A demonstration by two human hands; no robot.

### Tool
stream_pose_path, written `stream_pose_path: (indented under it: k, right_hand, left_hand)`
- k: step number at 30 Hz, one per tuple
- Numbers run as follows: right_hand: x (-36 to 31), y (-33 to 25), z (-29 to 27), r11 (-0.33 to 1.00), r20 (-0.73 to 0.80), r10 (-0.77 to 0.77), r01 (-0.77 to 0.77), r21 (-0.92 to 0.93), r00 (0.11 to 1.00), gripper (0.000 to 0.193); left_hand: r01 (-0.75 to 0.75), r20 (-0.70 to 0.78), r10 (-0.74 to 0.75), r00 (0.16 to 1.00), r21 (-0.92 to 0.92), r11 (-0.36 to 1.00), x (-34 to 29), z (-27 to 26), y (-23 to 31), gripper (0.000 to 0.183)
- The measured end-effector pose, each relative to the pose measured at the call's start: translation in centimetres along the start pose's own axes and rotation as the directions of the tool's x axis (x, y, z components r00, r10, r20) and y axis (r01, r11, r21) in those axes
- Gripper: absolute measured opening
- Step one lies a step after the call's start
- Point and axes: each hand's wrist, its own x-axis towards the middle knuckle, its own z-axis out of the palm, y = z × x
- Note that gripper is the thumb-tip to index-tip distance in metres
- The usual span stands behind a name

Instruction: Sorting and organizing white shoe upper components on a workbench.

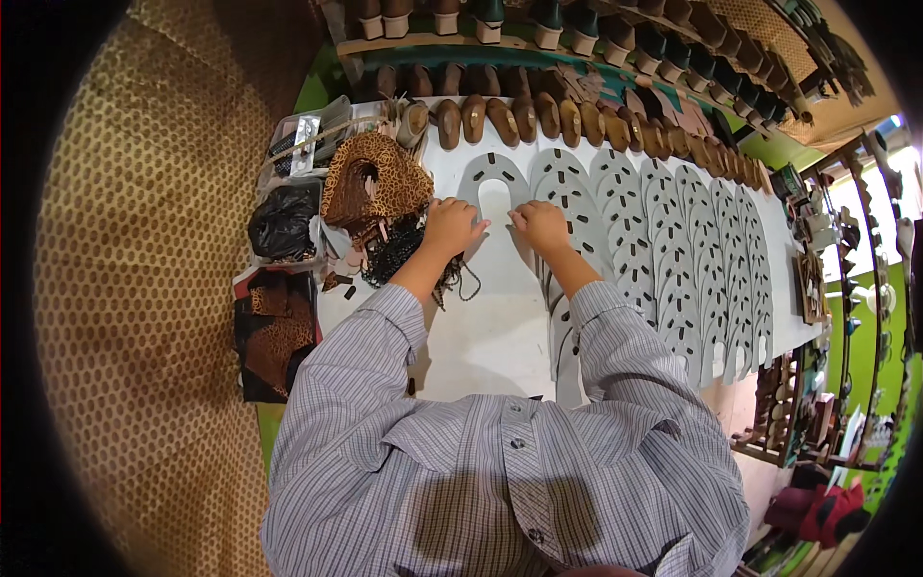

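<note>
Passage between forearms (417, 277) over white tabletop (481, 332); black beads (392, 256) (tangled) block left, grey cutouts (630, 231) right.

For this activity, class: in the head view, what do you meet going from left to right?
Patterned curtain → black plastic bag → leopard-print fabric → left hand → right hand → rightmost column of grey pieces → red item at lower right

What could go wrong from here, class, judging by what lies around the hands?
The right hand is close beside the overlapping grey pieces, so a sideways nudge might disturb their rows. The left hand is near the black strands, which could snag. The curved grey piece might twist under uneven pressure.
</note>
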Motion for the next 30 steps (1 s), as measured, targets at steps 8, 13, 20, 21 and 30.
stream_pose_path:
  k: [8,13,20,21,30]
  right_hand:
    - [3.5,-1.3,1.4,0.938,-0.080,0.329,-0.335,-0.091,0.941,0.035]
    - [5.6,-0.4,1.8,0.899,-0.045,0.435,-0.436,-0.042,0.900,0.033]
    - [8.2,1.3,2.0,0.772,0.094,0.631,-0.635,0.028,0.770,0.019]
    - [8.3,1.3,2.0,0.769,0.096,0.634,-0.639,0.028,0.768,0.019]
    - [7.2,0.0,1.1,0.888,-0.174,0.457,-0.460,0.023,0.872,0.018]
  left_hand:
    - [0.192,-0.273,-0.168,0.947,0.060,0.980,4.4,4.1,-3.3,0.020]
    - [0.330,-0.115,-0.323,0.939,0.044,0.943,7.2,4.0,-3.3,0.015]
    - [0.473,-0.033,-0.472,0.881,0.044,0.880,8.5,3.4,-3.6,0.020]
    - [0.471,-0.029,-0.470,0.882,0.046,0.881,8.7,3.3,-3.6,0.020]
    - [0.354,-0.197,-0.316,0.928,0.208,0.912,8.5,3.7,-4.6,0.021]
